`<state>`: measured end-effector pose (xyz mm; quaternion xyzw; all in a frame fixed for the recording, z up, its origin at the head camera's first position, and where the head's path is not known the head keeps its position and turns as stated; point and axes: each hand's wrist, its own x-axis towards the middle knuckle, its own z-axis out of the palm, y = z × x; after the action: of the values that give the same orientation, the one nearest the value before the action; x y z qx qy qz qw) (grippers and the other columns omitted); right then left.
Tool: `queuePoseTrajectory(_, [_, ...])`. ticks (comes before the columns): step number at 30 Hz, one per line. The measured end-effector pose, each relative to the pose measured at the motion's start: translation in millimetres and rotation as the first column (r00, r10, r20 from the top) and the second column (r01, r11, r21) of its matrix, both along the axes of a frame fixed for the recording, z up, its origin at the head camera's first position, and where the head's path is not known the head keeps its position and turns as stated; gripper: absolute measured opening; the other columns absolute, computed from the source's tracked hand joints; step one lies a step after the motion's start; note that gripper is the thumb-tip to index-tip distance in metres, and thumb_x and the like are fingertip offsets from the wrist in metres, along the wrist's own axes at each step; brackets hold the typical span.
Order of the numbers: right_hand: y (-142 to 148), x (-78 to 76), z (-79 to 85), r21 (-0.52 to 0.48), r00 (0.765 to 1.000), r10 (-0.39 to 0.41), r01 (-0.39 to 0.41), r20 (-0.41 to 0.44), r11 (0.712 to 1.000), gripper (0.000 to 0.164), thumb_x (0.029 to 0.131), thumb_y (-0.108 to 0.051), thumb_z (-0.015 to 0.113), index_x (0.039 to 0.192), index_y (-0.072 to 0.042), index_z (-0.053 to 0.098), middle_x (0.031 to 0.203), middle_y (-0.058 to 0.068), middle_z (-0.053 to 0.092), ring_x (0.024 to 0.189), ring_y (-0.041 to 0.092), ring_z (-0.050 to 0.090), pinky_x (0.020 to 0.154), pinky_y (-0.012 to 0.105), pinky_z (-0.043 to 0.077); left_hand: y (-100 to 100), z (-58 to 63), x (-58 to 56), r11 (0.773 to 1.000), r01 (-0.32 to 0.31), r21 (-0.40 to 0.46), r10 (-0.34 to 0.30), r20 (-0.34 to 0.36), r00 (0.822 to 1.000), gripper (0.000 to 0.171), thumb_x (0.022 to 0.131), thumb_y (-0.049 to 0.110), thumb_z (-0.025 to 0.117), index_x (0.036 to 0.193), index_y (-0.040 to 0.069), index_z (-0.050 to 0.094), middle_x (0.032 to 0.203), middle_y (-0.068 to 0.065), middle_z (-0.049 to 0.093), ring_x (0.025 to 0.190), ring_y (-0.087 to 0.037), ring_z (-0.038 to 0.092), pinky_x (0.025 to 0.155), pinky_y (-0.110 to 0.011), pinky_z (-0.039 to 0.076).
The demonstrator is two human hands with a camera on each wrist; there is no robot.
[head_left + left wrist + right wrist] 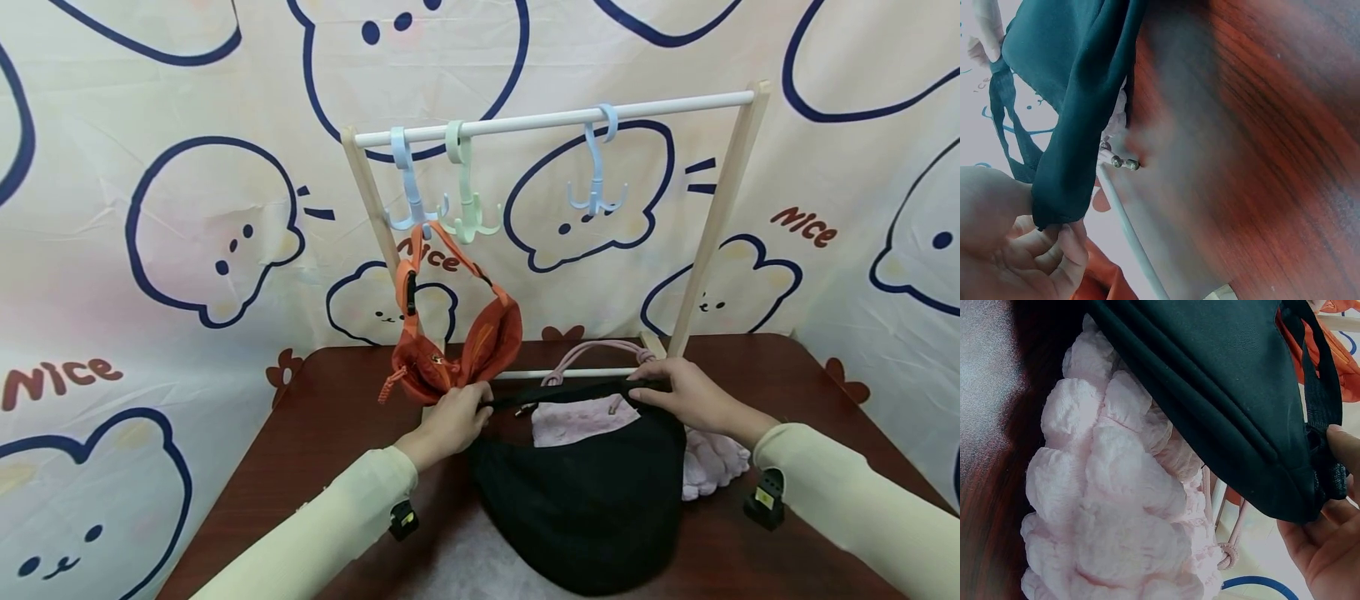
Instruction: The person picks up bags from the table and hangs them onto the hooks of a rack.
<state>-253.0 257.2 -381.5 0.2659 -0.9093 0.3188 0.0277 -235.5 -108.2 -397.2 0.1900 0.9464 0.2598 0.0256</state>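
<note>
A black bag (585,508) with a strap hangs between both hands over the table. My left hand (453,421) pinches its left upper corner, thumb and fingers closed on the fabric in the left wrist view. At the opposite corner, where the strap joins, my right hand (690,396) grips the bag. Behind it lies a puffy pale pink bag (1116,487) with a pink cord handle (592,348), partly covered by the black one. Just beyond my left hand, an orange bag (491,333) hangs by its strap from the left blue hook (411,187).
The rack has a white rod (675,106) and wooden side posts (720,208). A green hook (467,196) hangs beside the left blue one, and another blue hook (596,167) hangs farther right. Dark brown tabletop (300,467) spreads below; a patterned cloth (217,350) stands behind.
</note>
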Motion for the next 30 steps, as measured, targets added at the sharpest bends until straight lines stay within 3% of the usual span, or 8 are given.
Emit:
queuePoseTrajectory(4, [0.3, 0.5, 0.6, 0.003, 1.000, 0.001, -0.001, -0.007, 1.000, 0.017, 0.096, -0.016, 0.069, 0.111, -0.008, 0.075, 0.113, 0.013, 0.075, 0.113, 0.034, 0.066, 0.094, 0.051, 0.053, -1.9, 0.9, 2.0, 1.000, -0.001, 0.023, 0.001, 0.014, 1.000, 0.005, 0.103, 0.012, 0.058, 0.107, 0.012, 0.061, 0.080, 0.002, 0.063, 0.064, -0.011, 0.055, 0.061, -0.028, 0.044])
queuePoseTrajectory(10, [1.3, 2.5, 2.2, 0.002, 1.000, 0.018, -0.017, -0.021, 1.000, 0.016, 0.096, -0.017, 0.069, 0.109, -0.011, 0.076, 0.107, 0.003, 0.076, 0.104, 0.019, 0.066, 0.088, 0.034, 0.054, -4.0, 2.5, 5.3, 0.999, 0.003, 0.036, -0.004, 0.019, 1.000, 0.004, 0.102, 0.012, 0.059, 0.106, 0.012, 0.061, 0.079, 0.002, 0.063, 0.063, -0.011, 0.054, 0.060, -0.027, 0.043])
queuePoseTrajectory(14, [3.2, 5.1, 3.0, 0.004, 0.999, 0.020, -0.020, -0.032, 1.000, 0.016, 0.096, -0.017, 0.069, 0.110, -0.011, 0.076, 0.109, 0.003, 0.076, 0.109, 0.022, 0.066, 0.091, 0.033, 0.054, -3.7, 4.1, 6.3, 0.999, 0.012, 0.041, -0.012, 0.012, 1.000, 0.004, 0.102, 0.012, 0.060, 0.106, 0.011, 0.062, 0.078, 0.002, 0.064, 0.063, -0.010, 0.054, 0.060, -0.027, 0.043])
queuePoseTrajectory(19, [4.7, 8.3, 6.5, 0.001, 0.998, 0.023, -0.023, -0.054, 1.000, 0.017, 0.095, -0.016, 0.071, 0.110, -0.012, 0.076, 0.109, 0.004, 0.076, 0.104, 0.010, 0.065, 0.088, 0.027, 0.054, -3.6, 7.9, 7.1, 0.999, 0.023, 0.046, -0.023, 0.004, 1.000, 0.008, 0.102, 0.014, 0.060, 0.107, 0.010, 0.066, 0.077, 0.003, 0.064, 0.061, -0.010, 0.053, 0.058, -0.026, 0.043])
queuePoseTrajectory(22, [4.7, 9.5, 8.4, -0.002, 0.997, 0.022, -0.022, -0.068, 1.000, 0.017, 0.094, -0.016, 0.072, 0.110, -0.011, 0.077, 0.108, 0.004, 0.077, 0.104, 0.010, 0.065, 0.086, 0.027, 0.054, -3.9, 10.0, 7.4, 0.998, 0.031, 0.047, -0.031, -0.002, 1.000, 0.010, 0.102, 0.014, 0.059, 0.107, 0.010, 0.067, 0.076, 0.002, 0.064, 0.060, -0.010, 0.053, 0.058, -0.026, 0.043])
queuePoseTrajectory(30, [5.8, 11.7, 11.4, 0.006, 0.996, 0.004, -0.004, -0.086, 1.000, 0.016, 0.094, -0.015, 0.072, 0.110, -0.013, 0.077, 0.109, 0.004, 0.076, 0.103, 0.007, 0.065, 0.087, 0.024, 0.054, -3.9, 13.6, 8.8, 0.998, 0.045, 0.051, -0.045, -0.007, 0.999, 0.009, 0.103, 0.014, 0.059, 0.104, 0.011, 0.067, 0.082, -0.007, 0.070, 0.060, -0.010, 0.053, 0.059, -0.026, 0.042])
